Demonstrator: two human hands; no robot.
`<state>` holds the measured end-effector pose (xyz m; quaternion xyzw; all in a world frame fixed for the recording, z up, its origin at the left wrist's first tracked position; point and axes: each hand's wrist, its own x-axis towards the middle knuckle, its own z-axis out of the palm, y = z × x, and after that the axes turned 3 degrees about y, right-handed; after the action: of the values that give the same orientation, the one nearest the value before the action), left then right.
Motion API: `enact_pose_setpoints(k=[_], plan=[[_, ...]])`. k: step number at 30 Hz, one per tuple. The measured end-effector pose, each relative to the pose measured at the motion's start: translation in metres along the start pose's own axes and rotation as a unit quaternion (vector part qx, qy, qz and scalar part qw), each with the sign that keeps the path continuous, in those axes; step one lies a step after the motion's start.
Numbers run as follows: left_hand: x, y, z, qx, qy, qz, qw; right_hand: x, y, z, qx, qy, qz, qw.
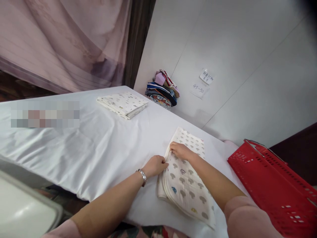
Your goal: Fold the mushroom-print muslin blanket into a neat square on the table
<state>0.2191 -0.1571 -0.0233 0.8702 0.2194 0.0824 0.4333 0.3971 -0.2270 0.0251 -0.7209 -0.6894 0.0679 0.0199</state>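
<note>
A folded white cloth with a mushroom print point(188, 178) lies on the white-covered table point(99, 148) in front of me. My left hand point(155, 165), with a bracelet on its wrist, pinches the cloth's left edge, fingers closed. My right hand point(180, 150) rests on the same edge just beyond it, fingers curled onto the folded layers. A second folded patterned cloth point(123, 104) lies at the table's far side, away from both hands.
A red plastic basket point(274, 188) sits at the right end of the table. A pile of coloured fabrics point(162, 89) lies against the white wall, beside paper notes point(206, 76). A pink curtain point(66, 43) hangs at the back left. A white object's edge point(22, 205) shows at bottom left.
</note>
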Motion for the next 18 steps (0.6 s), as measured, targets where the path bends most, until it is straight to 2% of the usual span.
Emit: enact_pose_setpoints(k=[7, 12, 15, 18], plan=[[0.000, 0.002, -0.001, 0.009, -0.006, -0.001, 1.000, 0.005, 0.006, 0.012, 0.023, 0.016, 0.010, 1.000], [0.001, 0.001, 0.000, 0.014, -0.006, 0.003, 1.000, 0.002, 0.009, 0.020, 0.084, 0.057, 0.005, 0.995], [0.002, -0.001, 0.002, 0.021, 0.000, 0.006, 1.000, -0.002, 0.009, 0.032, 0.143, 0.120, 0.010, 0.982], [0.003, -0.003, 0.004, 0.025, 0.008, 0.013, 1.000, -0.009, 0.006, 0.051, 0.200, 0.229, 0.083, 0.949]])
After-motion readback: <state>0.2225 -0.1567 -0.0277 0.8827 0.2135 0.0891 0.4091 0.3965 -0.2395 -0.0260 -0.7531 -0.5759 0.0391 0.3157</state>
